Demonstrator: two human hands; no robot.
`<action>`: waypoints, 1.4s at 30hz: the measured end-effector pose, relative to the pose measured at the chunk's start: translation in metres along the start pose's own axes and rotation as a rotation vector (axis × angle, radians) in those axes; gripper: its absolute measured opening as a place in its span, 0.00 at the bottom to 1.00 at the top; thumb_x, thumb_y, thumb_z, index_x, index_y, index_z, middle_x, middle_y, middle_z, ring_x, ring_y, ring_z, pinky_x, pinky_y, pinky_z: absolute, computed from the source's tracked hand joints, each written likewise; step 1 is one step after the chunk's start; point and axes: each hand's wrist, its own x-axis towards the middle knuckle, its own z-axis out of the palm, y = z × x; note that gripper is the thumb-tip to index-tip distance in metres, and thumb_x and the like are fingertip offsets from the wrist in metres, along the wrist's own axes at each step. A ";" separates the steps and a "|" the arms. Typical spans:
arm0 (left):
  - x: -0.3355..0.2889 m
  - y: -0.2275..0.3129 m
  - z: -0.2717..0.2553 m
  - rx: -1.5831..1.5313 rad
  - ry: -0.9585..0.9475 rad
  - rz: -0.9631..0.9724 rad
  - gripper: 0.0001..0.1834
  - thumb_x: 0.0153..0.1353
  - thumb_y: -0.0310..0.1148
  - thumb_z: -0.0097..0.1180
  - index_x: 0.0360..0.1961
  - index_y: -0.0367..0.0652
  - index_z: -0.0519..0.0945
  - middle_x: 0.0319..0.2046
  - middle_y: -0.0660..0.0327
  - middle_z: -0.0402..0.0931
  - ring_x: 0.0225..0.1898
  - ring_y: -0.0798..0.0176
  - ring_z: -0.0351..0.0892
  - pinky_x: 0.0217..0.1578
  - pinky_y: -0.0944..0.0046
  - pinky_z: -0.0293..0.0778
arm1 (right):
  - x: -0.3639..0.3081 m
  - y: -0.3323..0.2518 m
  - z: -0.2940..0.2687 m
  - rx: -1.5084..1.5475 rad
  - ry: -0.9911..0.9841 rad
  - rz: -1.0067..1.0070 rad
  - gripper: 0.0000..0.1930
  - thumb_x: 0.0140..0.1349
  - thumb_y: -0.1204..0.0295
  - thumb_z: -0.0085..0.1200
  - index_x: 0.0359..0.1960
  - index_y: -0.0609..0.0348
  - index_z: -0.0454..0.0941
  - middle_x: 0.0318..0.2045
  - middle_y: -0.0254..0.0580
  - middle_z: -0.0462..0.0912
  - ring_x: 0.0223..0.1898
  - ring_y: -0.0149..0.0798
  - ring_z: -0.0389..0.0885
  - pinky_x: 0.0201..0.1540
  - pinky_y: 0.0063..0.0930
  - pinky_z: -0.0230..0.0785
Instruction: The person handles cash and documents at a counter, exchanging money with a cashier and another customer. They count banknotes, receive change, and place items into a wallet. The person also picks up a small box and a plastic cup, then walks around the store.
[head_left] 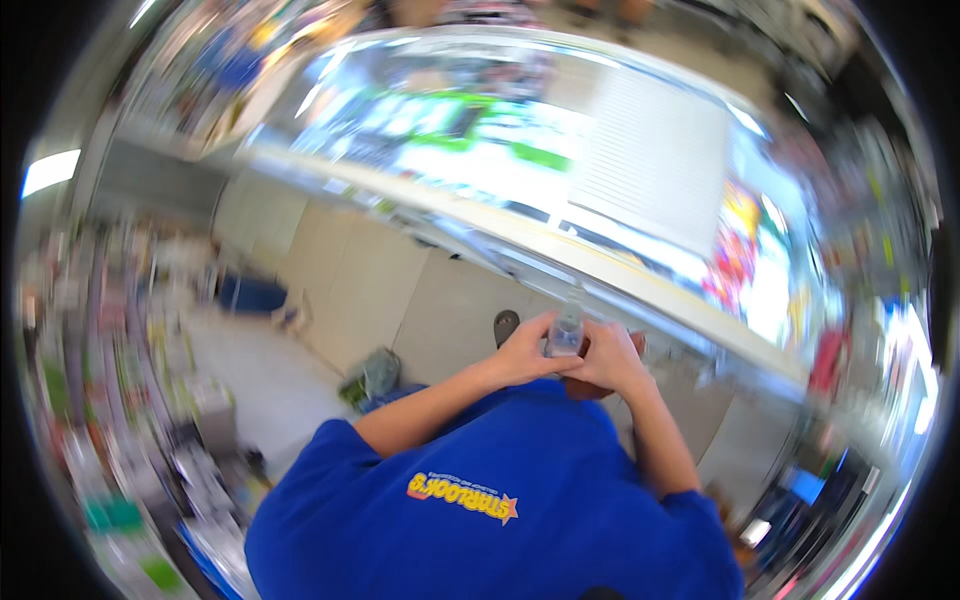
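Observation:
A small clear plastic bottle (566,338) with a narrow translucent top is held upright in front of my blue shirt. My left hand (526,352) closes round its left side. From the other side my right hand (612,358) grips the same bottle, fingers curled. Under the right hand, a brown thing (588,389) shows partly; its kind is hidden by the hand and the blur. Both hands are just on the near side of a glass display counter (540,235).
On the counter's glass lies a large white lined sheet (655,150), with colourful packets (735,235) beside it. A greyish-green bag (372,376) and a dark blue container (252,295) are on the floor to the left. Crowded shelves (130,400) line the left side.

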 end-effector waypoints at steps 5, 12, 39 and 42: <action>-0.067 -0.013 -0.057 -0.123 0.463 0.050 0.33 0.58 0.37 0.78 0.63 0.42 0.79 0.53 0.60 0.84 0.53 0.65 0.83 0.57 0.59 0.77 | 0.076 -0.062 0.048 0.087 -0.314 -0.005 0.30 0.49 0.59 0.76 0.52 0.60 0.86 0.21 0.43 0.84 0.26 0.42 0.85 0.33 0.38 0.75; -0.158 -0.079 -0.160 -0.182 1.306 0.107 0.26 0.60 0.39 0.76 0.56 0.42 0.79 0.46 0.63 0.83 0.49 0.65 0.82 0.54 0.61 0.77 | 0.162 -0.091 0.164 -0.227 -0.459 -0.148 0.21 0.61 0.59 0.73 0.49 0.62 0.87 0.20 0.45 0.83 0.24 0.37 0.82 0.31 0.35 0.72; -0.346 -0.181 0.206 -0.621 2.881 -0.585 0.29 0.59 0.46 0.75 0.56 0.39 0.83 0.39 0.55 0.86 0.40 0.62 0.86 0.43 0.61 0.80 | 0.205 0.131 0.377 -0.885 -1.330 -0.493 0.24 0.59 0.52 0.67 0.36 0.66 0.90 0.33 0.60 0.90 0.39 0.55 0.91 0.46 0.45 0.82; -0.359 -0.178 0.250 -0.594 3.001 -0.599 0.26 0.61 0.44 0.74 0.54 0.40 0.82 0.38 0.56 0.84 0.38 0.62 0.85 0.41 0.61 0.79 | 0.191 0.142 0.363 -0.885 -1.384 -0.467 0.24 0.58 0.52 0.67 0.37 0.66 0.90 0.35 0.61 0.90 0.41 0.57 0.91 0.48 0.45 0.82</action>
